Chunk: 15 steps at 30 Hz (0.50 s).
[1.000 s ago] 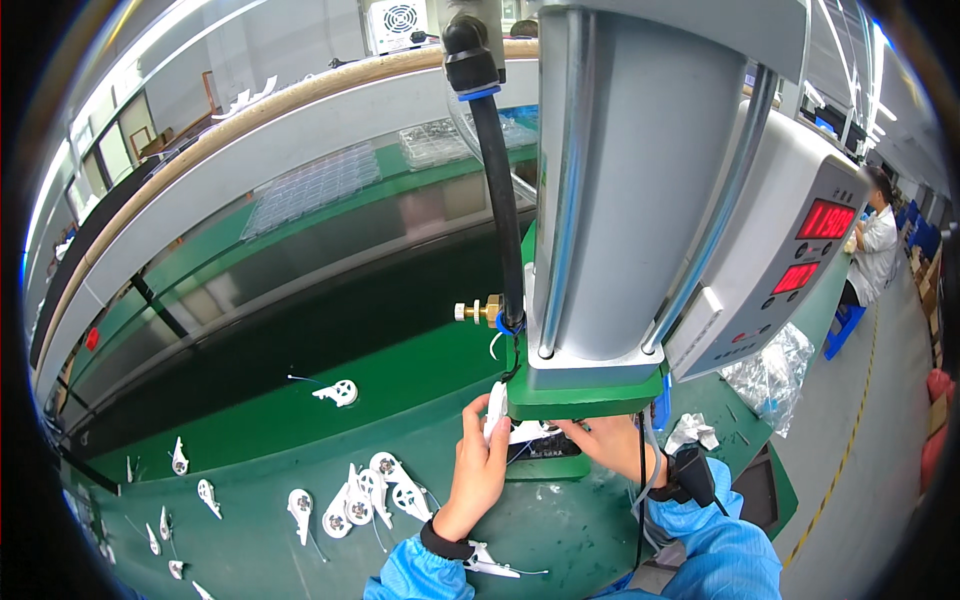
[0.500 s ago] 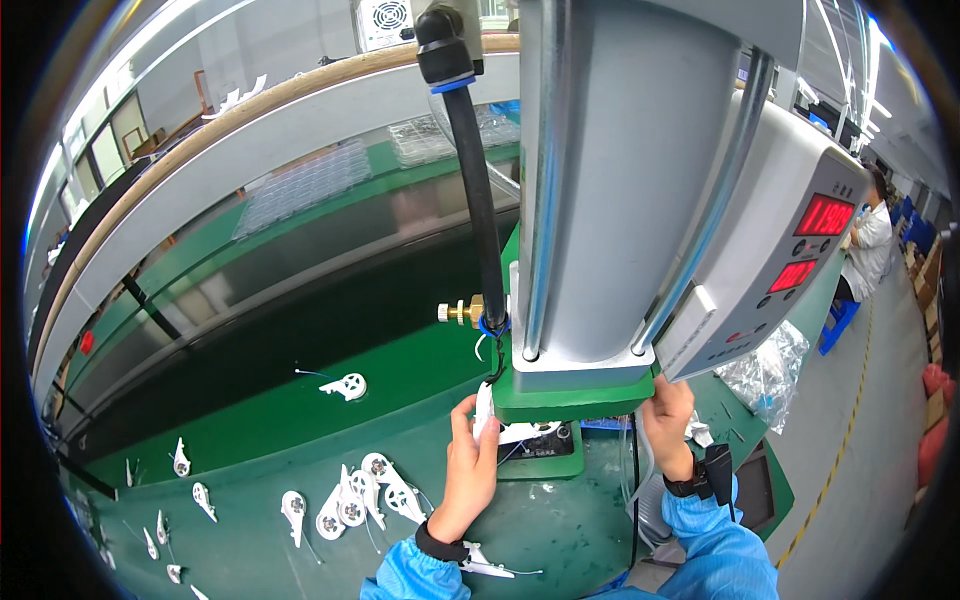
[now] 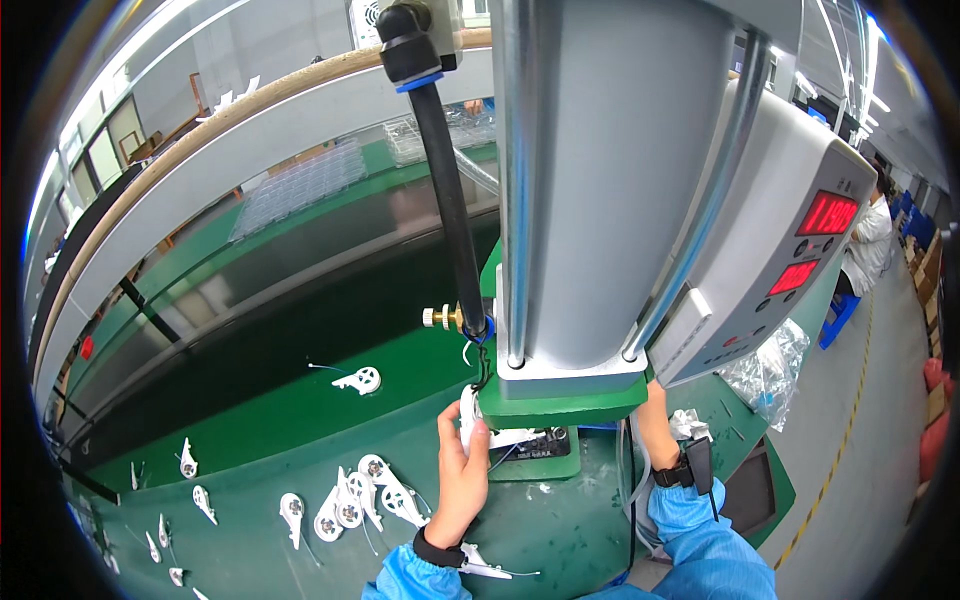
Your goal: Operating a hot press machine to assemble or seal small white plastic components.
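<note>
A grey, slanted control box (image 3: 775, 270) juts from the machine just above the right hand (image 3: 655, 415). It bears two rectangular screens with red glowing digits, the larger (image 3: 827, 212) above the smaller (image 3: 792, 277). A crinkled clear plastic bag (image 3: 765, 365) lies to the right of that hand. Clear plastic blister trays (image 3: 300, 185) sit well beyond the left hand (image 3: 462, 475).

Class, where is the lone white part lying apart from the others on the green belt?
Head view: the lone white part lies left of the press, beyond the left hand.

white plastic part (image 3: 468, 418) | upright – in left-hand grip | at press base
</note>
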Each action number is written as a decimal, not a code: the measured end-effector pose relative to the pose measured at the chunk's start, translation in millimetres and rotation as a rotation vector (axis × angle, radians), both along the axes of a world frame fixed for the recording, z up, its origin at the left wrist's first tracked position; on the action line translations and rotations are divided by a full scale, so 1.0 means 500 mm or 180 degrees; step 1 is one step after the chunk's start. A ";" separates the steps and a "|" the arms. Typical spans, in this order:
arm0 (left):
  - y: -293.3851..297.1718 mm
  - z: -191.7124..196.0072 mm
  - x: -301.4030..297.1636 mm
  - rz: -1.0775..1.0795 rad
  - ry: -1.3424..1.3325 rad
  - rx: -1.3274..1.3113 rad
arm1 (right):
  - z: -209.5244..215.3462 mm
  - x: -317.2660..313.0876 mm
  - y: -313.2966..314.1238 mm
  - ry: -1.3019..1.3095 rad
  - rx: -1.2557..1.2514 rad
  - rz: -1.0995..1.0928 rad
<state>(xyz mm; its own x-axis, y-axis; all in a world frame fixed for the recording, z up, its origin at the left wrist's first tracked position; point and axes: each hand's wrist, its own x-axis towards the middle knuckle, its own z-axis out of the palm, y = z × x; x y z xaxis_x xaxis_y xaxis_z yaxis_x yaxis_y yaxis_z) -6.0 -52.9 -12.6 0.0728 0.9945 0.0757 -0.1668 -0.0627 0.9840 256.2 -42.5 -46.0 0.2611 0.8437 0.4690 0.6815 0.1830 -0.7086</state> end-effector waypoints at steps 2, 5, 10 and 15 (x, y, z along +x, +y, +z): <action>-0.001 0.008 0.009 -0.0041 0.0059 0.0007 | 0.002 0.014 -0.007 -0.0301 -0.0500 0.0488; -0.003 0.011 -0.005 -0.0014 0.0197 0.0094 | 0.061 -0.004 -0.029 -0.1535 -0.0922 0.0887; -0.016 0.042 -0.012 0.0214 0.0654 0.0280 | 0.070 -0.011 -0.019 -0.1708 -0.1458 0.1368; -0.016 0.056 -0.013 0.0190 0.0779 0.0431 | -0.018 0.024 0.007 -0.1433 -0.1021 0.1698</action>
